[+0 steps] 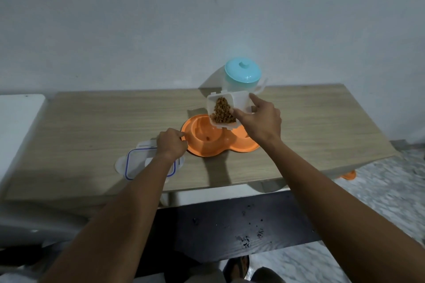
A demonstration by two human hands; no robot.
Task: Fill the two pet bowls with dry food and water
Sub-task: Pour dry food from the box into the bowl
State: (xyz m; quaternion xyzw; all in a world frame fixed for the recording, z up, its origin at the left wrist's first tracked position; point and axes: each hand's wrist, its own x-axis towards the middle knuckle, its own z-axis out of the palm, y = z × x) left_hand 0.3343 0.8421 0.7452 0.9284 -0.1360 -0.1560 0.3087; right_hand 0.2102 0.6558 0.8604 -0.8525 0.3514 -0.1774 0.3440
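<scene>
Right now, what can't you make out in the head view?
- Right bowl of the orange feeder: mostly hidden by the right hand and the tilted food container, so its contents can't be told.
- Jug: water level unreadable; teal lid on, lower body behind the container.
- Container lid: partly under the left hand and forearm.
- Orange thing past the table's right corner: mostly hidden by the table.

Gripping a clear food container (230,108) in the right hand (259,122), tilting it over the orange double pet bowl (207,145) on the wooden table (92,126). Brown dry food (222,111) sliding toward the lowered rim, one piece already lying in the left-side bowl. Resting the curled left hand (171,143) against the bowl's left edge, partly covering the blue-rimmed lid (138,163). Standing just behind the container, a pitcher with a turquoise lid (242,73).
</scene>
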